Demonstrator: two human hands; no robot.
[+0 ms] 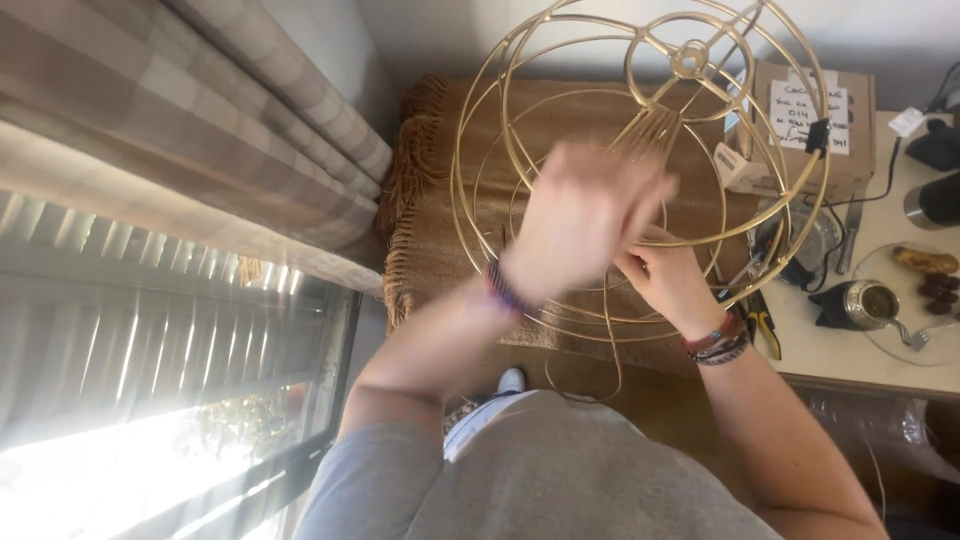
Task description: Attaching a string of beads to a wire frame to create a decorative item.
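A big gold wire lampshade frame (640, 170) hangs over a brown fringed blanket (440, 230). The blurred left hand (575, 220) is in front of it, its grip impossible to judge. Just right and below, the right hand (668, 275) is closed on tan cord (607, 330).

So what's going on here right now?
A person works with both hands inside a round gold wire frame. The left hand, blurred, is raised over tan cords strung on the frame; the right hand is beneath it at the lower rings. A brown fringed blanket lies underneath.
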